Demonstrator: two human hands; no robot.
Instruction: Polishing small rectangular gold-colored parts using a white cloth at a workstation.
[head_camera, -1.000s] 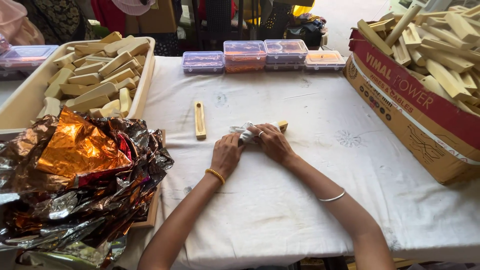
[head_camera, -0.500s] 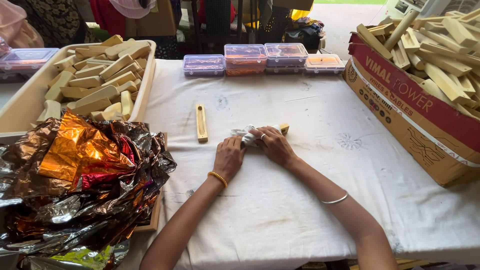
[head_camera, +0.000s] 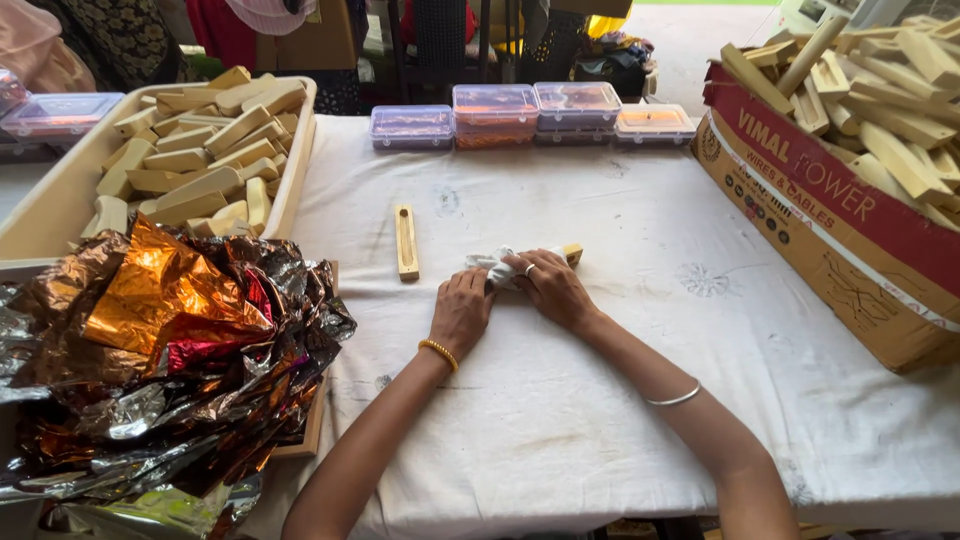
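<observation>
White-clothed table (head_camera: 600, 400): near its middle, both hands press a pale wooden block wrapped in white cloth (head_camera: 505, 265), long axis crosswise; right hand (head_camera: 552, 288) grips it, left hand (head_camera: 462, 310) steadies its end

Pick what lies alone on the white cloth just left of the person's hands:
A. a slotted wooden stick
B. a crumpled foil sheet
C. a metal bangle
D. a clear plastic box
A: a slotted wooden stick lies by itself on the white tablecloth, apart from the left hand and right hand, which together grip a wooden piece wrapped in white cloth.
</observation>
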